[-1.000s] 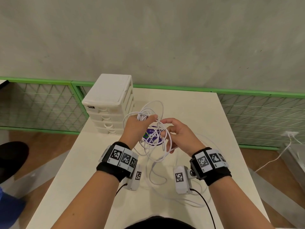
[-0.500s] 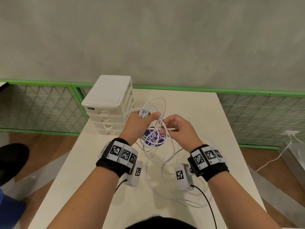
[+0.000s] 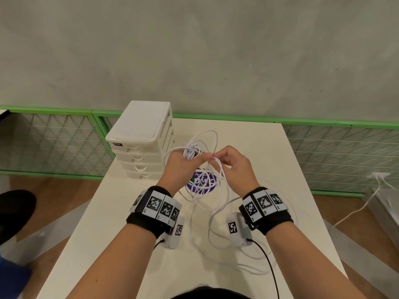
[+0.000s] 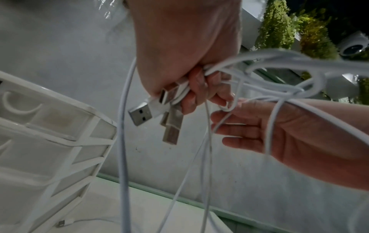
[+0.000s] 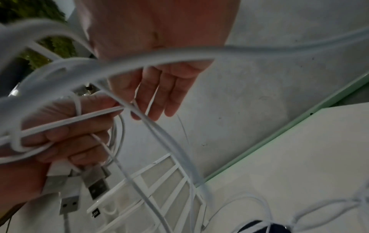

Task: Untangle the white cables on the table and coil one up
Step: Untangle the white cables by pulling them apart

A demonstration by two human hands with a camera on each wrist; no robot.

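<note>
Several white cables hang tangled between my two hands above the table, and their loose loops trail onto it near my wrists. My left hand grips a bunch of strands, with USB plugs sticking out under its curled fingers. The same plugs show in the right wrist view. My right hand sits just right of the left and pinches one strand where the fingertips of both hands meet. Its other fingers point down, fairly straight, with cable running past them.
A white plastic drawer unit stands at the table's back left, close to my left hand. A purple round thing lies on the table under the tangle. Green-framed mesh panels run behind the table. Another white cable crosses the floor at right.
My hands have come together and risen a little. The right hand moved up to the left hand's fingertips, lifting the cable loops with it.
</note>
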